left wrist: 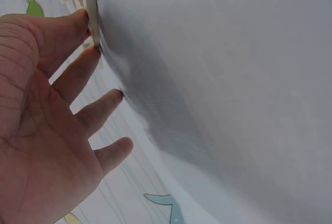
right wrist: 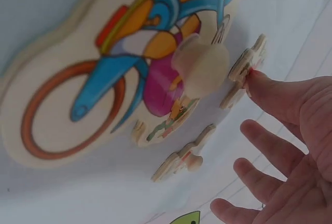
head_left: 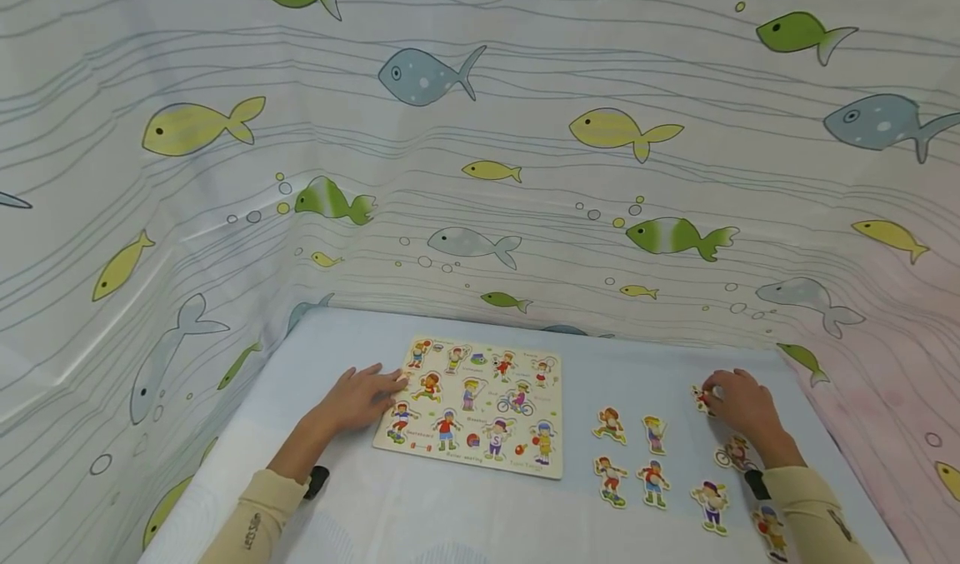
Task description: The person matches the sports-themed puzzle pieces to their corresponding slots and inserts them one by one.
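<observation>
On the table's left half lies a wooden puzzle board printed with children playing sports. My left hand rests at its left edge. Thumb and index fingertips touch that edge in the left wrist view, with the other fingers spread. Toward the table's far right, my right hand pinches a small football-player puzzle piece. The right wrist view shows the thumb against this piece and the remaining fingers extended. A cyclist piece with a round knob lies close below that hand.
Between board and right arm lie several loose pieces: a runner, a bat holder, a skateboarder, a roller skater and a baseball player. Another piece sits beside the right sleeve. A fish-print curtain surrounds the table.
</observation>
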A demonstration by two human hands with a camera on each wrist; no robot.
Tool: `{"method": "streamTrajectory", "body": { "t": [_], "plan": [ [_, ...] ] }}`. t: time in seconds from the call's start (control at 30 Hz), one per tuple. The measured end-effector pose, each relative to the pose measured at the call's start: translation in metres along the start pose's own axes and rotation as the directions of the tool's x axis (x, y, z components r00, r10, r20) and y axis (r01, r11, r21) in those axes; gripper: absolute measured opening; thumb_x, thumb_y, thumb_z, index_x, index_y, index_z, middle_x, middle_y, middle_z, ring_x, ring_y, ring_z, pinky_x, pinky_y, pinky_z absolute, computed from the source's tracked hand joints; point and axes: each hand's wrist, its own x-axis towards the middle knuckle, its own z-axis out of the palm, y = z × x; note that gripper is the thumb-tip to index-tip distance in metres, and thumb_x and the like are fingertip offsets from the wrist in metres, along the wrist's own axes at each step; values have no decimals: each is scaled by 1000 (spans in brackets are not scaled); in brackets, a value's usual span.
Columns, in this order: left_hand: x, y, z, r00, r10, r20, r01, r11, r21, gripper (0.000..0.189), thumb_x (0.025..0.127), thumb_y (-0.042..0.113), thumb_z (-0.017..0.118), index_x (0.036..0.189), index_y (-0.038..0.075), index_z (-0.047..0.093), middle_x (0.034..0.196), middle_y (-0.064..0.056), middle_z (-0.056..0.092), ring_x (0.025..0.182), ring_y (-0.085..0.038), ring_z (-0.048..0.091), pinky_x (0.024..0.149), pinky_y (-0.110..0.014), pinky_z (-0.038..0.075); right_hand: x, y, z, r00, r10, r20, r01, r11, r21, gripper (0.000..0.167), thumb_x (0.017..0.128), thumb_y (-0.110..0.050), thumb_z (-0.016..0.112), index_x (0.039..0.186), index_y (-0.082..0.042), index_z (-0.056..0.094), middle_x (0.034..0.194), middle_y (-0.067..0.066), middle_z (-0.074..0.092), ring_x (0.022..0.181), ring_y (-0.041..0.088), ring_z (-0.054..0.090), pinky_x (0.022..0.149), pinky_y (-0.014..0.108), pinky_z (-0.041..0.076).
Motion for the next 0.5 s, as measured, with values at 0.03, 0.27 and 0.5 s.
{"method": "streamTrajectory", "body": {
  "t": [0.03,0.27,0.5],
  "plan": [
    [0,0,0,1000,3,-2,-3,1000,3,40,95,19,65,134,11,63,141,-9,55,131,-48,43,101,-75,25,0,0,0,1000,1,-4,-1,1000,1,11,86,-5,69,96,-1,70,117,30,61,126,61,30,93,80,24],
    [0,0,0,1000,2,1,-2,1000,8,40,95,20,65,134,11,63,140,-9,56,131,-48,43,100,-75,25,0,0,2,1000,11,-8,-11,1000,11,9,86,-4,69,95,-2,70,116,29,62,126,61,30,94,80,23],
    [0,1,-1,1000,6,-1,-6,1000,14,40,94,20,65,133,10,63,140,-11,56,130,-49,43,100,-75,26,0,-1,2,1000,6,-21,-5,1000,19,8,86,-5,69,94,-2,70,117,29,61,126,61,29,94,79,22]
  ]
}}
